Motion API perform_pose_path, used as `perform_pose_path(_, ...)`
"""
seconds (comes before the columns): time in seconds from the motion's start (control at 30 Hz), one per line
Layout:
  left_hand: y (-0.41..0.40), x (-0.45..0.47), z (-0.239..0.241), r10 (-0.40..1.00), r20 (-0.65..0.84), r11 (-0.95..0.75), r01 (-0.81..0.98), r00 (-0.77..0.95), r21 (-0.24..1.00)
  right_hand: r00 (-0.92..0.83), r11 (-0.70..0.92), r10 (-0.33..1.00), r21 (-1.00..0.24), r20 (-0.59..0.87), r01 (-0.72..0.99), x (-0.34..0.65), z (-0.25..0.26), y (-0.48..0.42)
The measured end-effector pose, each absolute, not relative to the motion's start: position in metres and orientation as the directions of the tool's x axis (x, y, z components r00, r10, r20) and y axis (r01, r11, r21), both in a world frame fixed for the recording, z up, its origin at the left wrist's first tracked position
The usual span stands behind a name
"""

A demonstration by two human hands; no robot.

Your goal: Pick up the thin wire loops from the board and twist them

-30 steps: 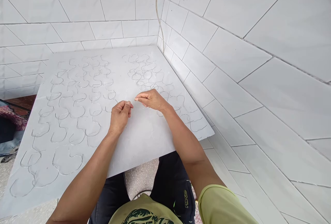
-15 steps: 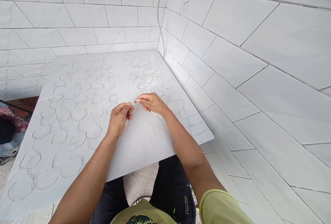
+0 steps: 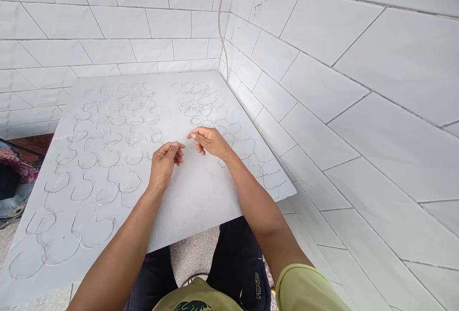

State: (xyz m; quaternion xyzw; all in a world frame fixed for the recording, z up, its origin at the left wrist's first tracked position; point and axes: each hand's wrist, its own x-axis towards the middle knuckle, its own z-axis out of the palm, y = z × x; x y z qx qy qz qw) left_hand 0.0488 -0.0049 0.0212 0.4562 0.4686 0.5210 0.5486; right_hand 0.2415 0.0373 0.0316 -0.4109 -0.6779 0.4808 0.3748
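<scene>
Over the middle of a pale, smooth board [image 3: 197, 201], both hands are raised close together with a small gap between them. My left hand [image 3: 167, 160] is closed, thumb pressed on the forefinger in a pinch. My right hand [image 3: 208, 141] pinches too, its thumb and forefinger together and the other fingers curled below. A very fine wire [image 3: 188, 150] shows faintly between the fingertips; its ends are hidden or too thin to follow. Many curved wire pieces [image 3: 109, 158] lie in rows left of my hands. More bent wires [image 3: 204, 110] overlap on the right side.
White tiled walls [image 3: 294, 81] meet at the board's far right corner, where a cable [image 3: 221, 19] hangs down. The right wall runs close along the board's edge. Patterned cloth [image 3: 19, 165] lies beyond the left edge. My legs [image 3: 236, 263] are under the near edge.
My right hand has lifted and turned slightly, and its lower fingers hang a little more apart from the thumb. My left hand has shifted slightly left. The wires on the board lie as before.
</scene>
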Motion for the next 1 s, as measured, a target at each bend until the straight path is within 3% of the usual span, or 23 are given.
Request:
perform_pose_path(0.2,-0.001,0.048,0.015,0.997,-0.080,0.080,-0.239,0.013,0.968,-0.373,0.381,0.903,-0.800,0.213,0.464,0.233,0.027,0.031)
perform_pose_path(0.4,-0.003,0.049,0.016,0.997,-0.081,0.081,-0.222,0.010,0.972,-0.381,0.506,0.858,-0.690,0.343,0.518,0.231,0.016,0.036)
perform_pose_path(0.83,-0.003,0.047,0.020,0.994,-0.073,0.094,-0.295,0.082,0.951,-0.311,0.512,0.858,-0.717,0.408,0.472,0.222,0.007,0.038)
perform_pose_path(1.0,-0.002,0.044,0.020,0.999,-0.041,0.047,-0.233,0.031,0.971,-0.312,0.427,0.899,-0.776,0.309,0.464,0.220,0.011,0.035)
